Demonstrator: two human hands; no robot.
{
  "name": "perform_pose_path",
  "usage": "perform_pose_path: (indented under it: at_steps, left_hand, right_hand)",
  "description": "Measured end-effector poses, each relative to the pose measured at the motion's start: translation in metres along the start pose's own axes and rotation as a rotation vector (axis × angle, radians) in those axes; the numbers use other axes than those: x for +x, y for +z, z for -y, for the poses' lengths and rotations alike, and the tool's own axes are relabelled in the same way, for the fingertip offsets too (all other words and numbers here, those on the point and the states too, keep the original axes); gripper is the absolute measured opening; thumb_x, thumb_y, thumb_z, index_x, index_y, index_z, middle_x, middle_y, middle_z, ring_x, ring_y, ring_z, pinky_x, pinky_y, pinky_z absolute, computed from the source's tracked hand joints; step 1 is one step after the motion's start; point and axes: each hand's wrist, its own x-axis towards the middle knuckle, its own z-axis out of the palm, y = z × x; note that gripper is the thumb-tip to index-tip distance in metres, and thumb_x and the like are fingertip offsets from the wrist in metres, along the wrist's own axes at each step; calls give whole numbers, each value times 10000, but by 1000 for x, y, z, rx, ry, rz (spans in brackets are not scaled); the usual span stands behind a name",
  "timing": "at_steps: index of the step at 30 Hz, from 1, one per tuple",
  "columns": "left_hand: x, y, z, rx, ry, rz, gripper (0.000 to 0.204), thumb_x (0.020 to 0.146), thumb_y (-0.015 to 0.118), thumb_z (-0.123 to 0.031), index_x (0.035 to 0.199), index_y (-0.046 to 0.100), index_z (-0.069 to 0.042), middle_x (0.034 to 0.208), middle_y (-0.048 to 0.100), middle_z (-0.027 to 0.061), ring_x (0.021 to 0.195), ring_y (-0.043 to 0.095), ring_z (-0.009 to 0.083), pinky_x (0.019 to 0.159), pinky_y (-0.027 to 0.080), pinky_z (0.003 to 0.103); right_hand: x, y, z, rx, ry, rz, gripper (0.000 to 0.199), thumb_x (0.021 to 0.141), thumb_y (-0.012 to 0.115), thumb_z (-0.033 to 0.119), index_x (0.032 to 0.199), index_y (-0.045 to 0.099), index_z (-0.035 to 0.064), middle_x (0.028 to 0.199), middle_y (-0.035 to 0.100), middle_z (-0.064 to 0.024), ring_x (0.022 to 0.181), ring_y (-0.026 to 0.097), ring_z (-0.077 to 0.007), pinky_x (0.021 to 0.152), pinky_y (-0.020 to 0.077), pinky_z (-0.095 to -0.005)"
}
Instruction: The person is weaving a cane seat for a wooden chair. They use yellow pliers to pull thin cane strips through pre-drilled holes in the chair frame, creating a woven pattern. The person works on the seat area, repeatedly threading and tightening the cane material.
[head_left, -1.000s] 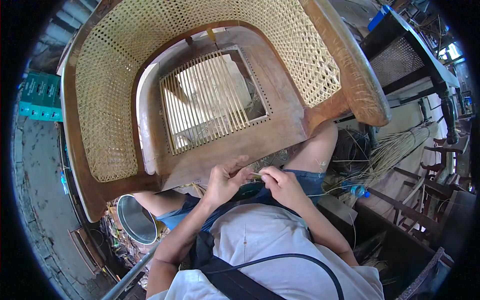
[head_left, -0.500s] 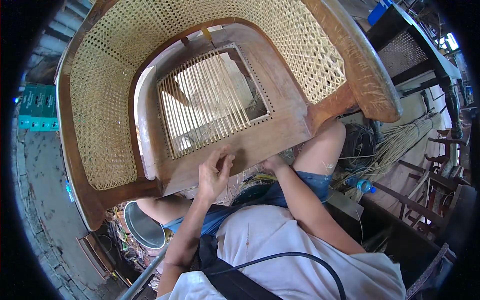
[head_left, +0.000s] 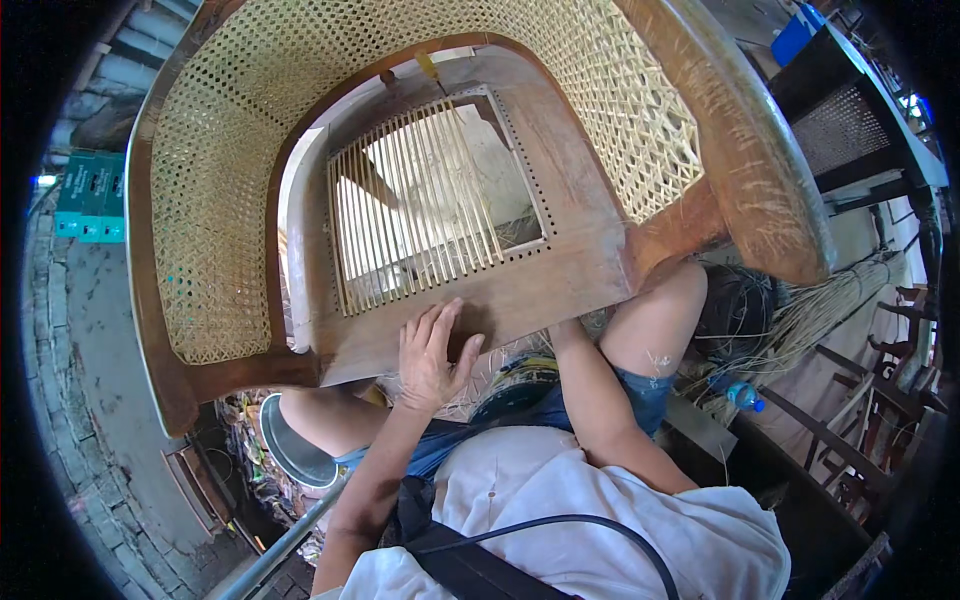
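Note:
A wooden armchair frame [head_left: 570, 170] rests across my lap, with woven cane [head_left: 215, 200] in its back and sides. Parallel cane strands [head_left: 420, 200] run from front to back over the seat opening, whose rim has a row of small holes. My left hand [head_left: 430, 350] lies open on the front rail, fingers spread, just below the strands' ends. The right forearm [head_left: 600, 400] goes in under the front rail; the seat hides my right hand. A thin tool with a yellow handle [head_left: 428, 66] stands at the back rim of the seat.
A metal bucket [head_left: 298, 445] stands beside my left leg. To the right lie a bundle of loose cane [head_left: 815, 310] and a plastic bottle [head_left: 743, 396]. Dark furniture [head_left: 840, 130] stands at the far right, green crates [head_left: 92, 195] at the left.
My left hand has opened from a loose curl above the front rail and come down flat on it. My right hand has gone further under the seat. The view has shifted slightly.

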Motion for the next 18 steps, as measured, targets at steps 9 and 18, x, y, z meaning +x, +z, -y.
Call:
perform_pose_path:
  at_steps: [9, 18]
  left_hand:
    - [3, 6, -2, 17, -29, 27, 424, 830, 652, -245, 1195, 551, -55, 1120, 593, 138, 1027, 545, 316, 870, 404, 412]
    - [14, 10, 0, -93, -39, 31, 400, 825, 653, -184, 1185, 553, -42, 1037, 605, 143, 969, 549, 315, 841, 428, 419]
  right_hand:
    - [-6, 3, -1, 42, 19, 6, 272, 912, 498, 308, 936, 611, 62, 754, 603, -62, 653, 555, -217, 602, 438, -397]
    - [-8, 7, -2, 47, 16, 18, 287, 914, 491, 319, 954, 604, 59, 776, 602, -68, 673, 557, -220, 618, 440, -400]
